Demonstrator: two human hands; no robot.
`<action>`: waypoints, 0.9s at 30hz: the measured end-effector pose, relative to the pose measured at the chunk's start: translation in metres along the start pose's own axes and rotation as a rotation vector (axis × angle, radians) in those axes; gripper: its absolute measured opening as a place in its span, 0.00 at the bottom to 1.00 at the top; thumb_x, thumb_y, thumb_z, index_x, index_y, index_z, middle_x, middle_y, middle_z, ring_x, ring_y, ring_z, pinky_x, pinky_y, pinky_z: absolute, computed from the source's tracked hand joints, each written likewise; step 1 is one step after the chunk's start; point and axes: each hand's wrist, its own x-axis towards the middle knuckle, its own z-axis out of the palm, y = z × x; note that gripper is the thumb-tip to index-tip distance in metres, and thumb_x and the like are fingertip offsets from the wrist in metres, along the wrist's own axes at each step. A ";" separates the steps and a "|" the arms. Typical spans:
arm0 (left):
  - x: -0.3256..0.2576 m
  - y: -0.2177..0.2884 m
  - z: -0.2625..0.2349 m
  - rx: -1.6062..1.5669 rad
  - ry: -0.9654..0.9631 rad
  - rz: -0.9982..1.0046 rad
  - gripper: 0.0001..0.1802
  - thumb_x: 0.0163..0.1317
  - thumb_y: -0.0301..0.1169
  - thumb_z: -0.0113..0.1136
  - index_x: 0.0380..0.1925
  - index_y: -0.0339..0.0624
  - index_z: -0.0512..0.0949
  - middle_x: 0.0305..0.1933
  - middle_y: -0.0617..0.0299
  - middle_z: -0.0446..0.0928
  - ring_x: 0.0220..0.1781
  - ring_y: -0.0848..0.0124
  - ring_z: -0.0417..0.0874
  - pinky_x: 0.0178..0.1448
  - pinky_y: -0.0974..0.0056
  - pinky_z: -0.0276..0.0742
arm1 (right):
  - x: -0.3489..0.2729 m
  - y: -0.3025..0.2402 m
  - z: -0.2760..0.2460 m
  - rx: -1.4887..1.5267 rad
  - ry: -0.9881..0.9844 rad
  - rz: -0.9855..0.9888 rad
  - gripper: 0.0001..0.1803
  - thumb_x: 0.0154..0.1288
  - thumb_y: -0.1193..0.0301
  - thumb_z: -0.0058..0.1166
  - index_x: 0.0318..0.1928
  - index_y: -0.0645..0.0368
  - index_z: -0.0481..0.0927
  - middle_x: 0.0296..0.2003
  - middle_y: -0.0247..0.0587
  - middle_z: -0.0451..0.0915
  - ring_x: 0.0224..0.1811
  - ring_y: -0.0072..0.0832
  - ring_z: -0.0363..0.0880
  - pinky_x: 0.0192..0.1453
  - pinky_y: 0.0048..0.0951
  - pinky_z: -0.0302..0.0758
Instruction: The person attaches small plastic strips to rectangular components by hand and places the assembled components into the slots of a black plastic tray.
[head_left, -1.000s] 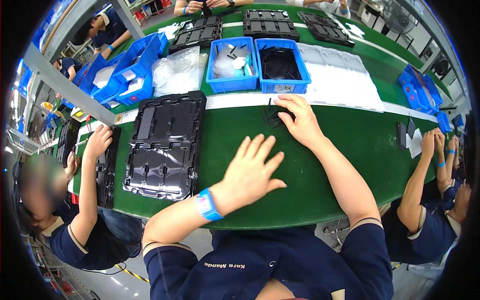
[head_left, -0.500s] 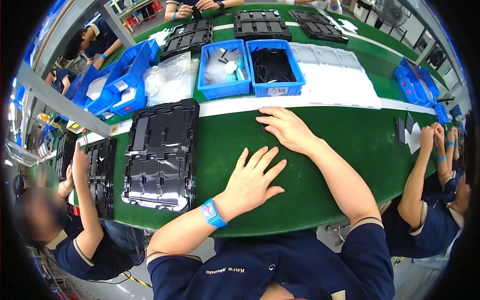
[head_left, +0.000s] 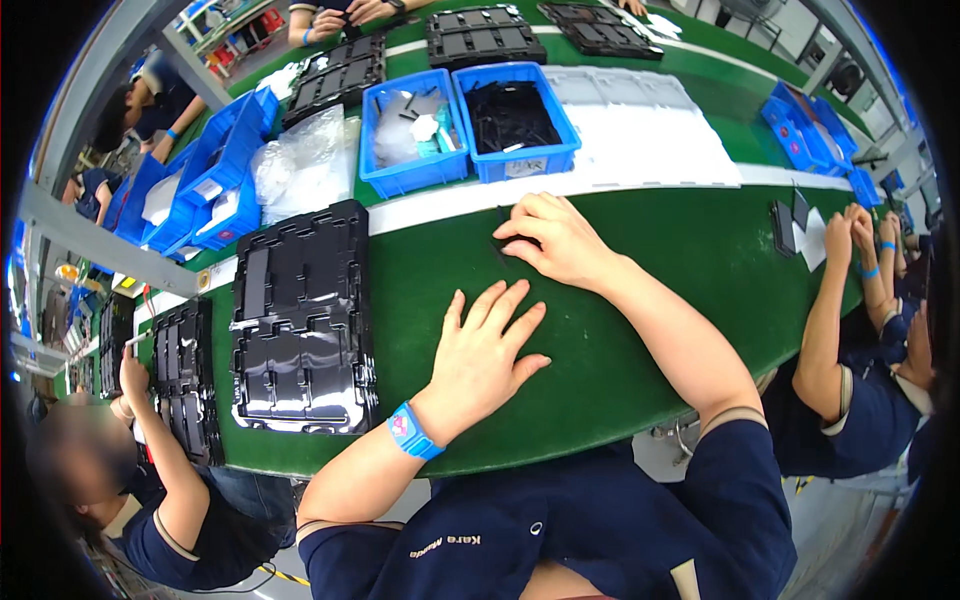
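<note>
My left hand (head_left: pixel 487 350) lies flat on the green belt (head_left: pixel 640 330) with its fingers spread and nothing in it; a blue wristband (head_left: pixel 412 432) sits on that wrist. A glossy black moulded tray (head_left: pixel 300 320) lies just left of it. Farther up the belt my right hand (head_left: pixel 555 240) curls over a small black part (head_left: pixel 512 244), fingertips pressing it to the belt. Most of the part is hidden under the fingers.
Two blue bins stand beyond the white stripe: one (head_left: pixel 412 140) with clear bags, one (head_left: pixel 515 120) with black parts. White trays (head_left: pixel 640 130) lie to their right. One co-worker's arm (head_left: pixel 150 440) reaches in at the left, another's (head_left: pixel 835 290) at the right.
My right hand has drawn the small black part a little nearer along the belt. The left hand stays flat in place.
</note>
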 end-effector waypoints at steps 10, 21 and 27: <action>-0.003 -0.001 -0.001 0.017 -0.003 -0.014 0.33 0.54 0.47 0.67 0.59 0.50 0.73 0.68 0.58 0.65 0.70 0.59 0.64 0.69 0.38 0.60 | 0.006 0.003 -0.016 0.077 -0.170 0.036 0.14 0.50 0.71 0.69 0.39 0.57 0.83 0.37 0.37 0.76 0.44 0.36 0.75 0.53 0.37 0.71; -0.003 -0.002 -0.004 -0.003 -0.020 -0.014 0.33 0.55 0.46 0.67 0.60 0.50 0.72 0.70 0.60 0.64 0.72 0.58 0.62 0.70 0.39 0.59 | 0.003 0.008 -0.024 -0.027 -0.213 0.083 0.10 0.55 0.70 0.65 0.32 0.59 0.76 0.32 0.37 0.74 0.38 0.37 0.75 0.44 0.37 0.72; -0.004 -0.002 -0.004 -0.005 -0.031 -0.027 0.34 0.54 0.46 0.68 0.60 0.50 0.72 0.70 0.60 0.63 0.72 0.58 0.62 0.70 0.40 0.59 | 0.004 0.005 -0.020 -0.048 -0.149 0.090 0.07 0.62 0.69 0.60 0.36 0.59 0.77 0.34 0.40 0.76 0.40 0.41 0.77 0.45 0.39 0.74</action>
